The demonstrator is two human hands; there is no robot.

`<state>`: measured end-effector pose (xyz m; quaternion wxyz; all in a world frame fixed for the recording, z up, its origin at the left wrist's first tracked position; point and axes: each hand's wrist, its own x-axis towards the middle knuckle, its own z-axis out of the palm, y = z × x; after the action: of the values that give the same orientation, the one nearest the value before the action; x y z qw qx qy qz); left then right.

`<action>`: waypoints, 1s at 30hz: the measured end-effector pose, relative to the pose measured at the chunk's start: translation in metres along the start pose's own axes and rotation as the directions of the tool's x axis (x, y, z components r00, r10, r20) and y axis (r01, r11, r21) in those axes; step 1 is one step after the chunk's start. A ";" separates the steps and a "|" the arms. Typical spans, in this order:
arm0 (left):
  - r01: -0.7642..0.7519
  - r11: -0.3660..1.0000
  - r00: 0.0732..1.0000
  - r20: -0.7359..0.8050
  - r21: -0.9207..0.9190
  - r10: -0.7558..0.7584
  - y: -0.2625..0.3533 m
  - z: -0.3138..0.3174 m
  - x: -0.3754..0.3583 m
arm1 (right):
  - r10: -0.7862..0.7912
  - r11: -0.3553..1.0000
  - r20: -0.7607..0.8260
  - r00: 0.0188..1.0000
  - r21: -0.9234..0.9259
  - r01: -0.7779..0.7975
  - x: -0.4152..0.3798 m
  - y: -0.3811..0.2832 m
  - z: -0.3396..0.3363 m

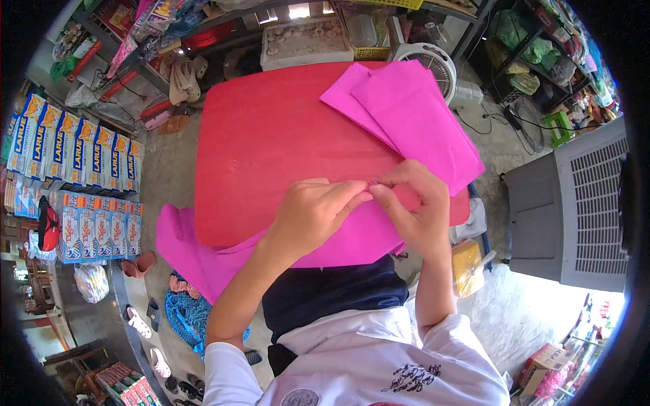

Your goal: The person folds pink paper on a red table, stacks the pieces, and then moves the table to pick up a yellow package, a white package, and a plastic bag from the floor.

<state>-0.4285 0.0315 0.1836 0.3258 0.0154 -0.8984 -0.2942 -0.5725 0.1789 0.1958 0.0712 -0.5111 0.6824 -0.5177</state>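
Both hands meet above the near part of a red table. My left hand is closed, its thumb and forefinger pinching the edge of a pink sheet. Close beside it, my right hand pinches the same edge, fingertips almost touching the left ones. The sheet hangs over the table's near edge and my lap, stretching out to the left. Folded pink sheets lie stacked at the table's far right corner, just beyond my right hand.
Stacked beer cartons line the left side. A white fan and a foam box stand behind the table. A grey air cooler is on the right. Slippers lie on the floor at lower left.
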 end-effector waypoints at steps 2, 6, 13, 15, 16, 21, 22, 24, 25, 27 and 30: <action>-0.007 1.000 1.000 -0.007 0.003 0.007 0.001 -0.004 -0.001 | 0.009 0.998 0.030 1.000 0.066 -0.011 0.009 -0.006 -0.002; -0.006 0.999 1.000 -0.030 0.047 0.007 0.003 -0.009 -0.005 | -0.035 0.988 0.051 0.998 0.149 0.027 0.016 -0.015 0.003; 0.102 0.994 0.989 -0.117 0.050 -0.095 0.008 -0.016 -0.028 | 0.009 0.990 0.009 1.000 0.139 -0.011 0.019 -0.025 0.005; 0.067 0.995 0.990 -0.126 0.074 -0.057 0.003 -0.017 -0.045 | 0.038 0.988 0.002 0.999 0.151 -0.038 0.021 -0.024 0.004; 0.051 0.995 0.991 -0.130 0.087 -0.039 0.001 -0.019 -0.052 | 0.047 0.984 0.009 0.999 0.169 -0.048 0.022 -0.023 0.003; 0.123 0.992 0.978 -0.167 -0.010 -0.123 -0.005 -0.031 -0.073 | 0.075 0.955 0.063 0.995 0.282 -0.090 0.025 -0.019 0.010; 0.154 0.987 0.972 -0.174 -0.051 -0.160 -0.005 -0.033 -0.075 | 0.087 0.952 0.082 0.993 0.287 -0.107 0.025 -0.019 0.011; 0.197 0.978 0.961 -0.183 -0.065 -0.206 -0.005 -0.037 -0.077 | 0.111 0.946 0.118 0.987 0.293 -0.141 0.025 -0.019 0.015; 0.218 0.973 0.955 -0.189 -0.073 -0.228 -0.006 -0.039 -0.078 | 0.104 0.947 0.120 0.987 0.293 -0.135 0.026 -0.019 0.016; 0.220 0.975 0.962 -0.166 0.010 -0.216 -0.008 -0.043 -0.085 | 0.092 0.947 0.123 0.988 0.295 -0.125 0.028 -0.020 0.019; 0.224 0.972 0.963 -0.171 0.066 -0.210 -0.009 -0.046 -0.095 | 0.085 0.954 0.127 0.988 0.275 -0.118 0.032 -0.013 0.017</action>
<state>-0.3277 0.0208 0.1527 0.3628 0.1515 -0.8734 -0.2875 -0.5689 0.1448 0.2119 0.2082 -0.4886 0.6221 -0.5753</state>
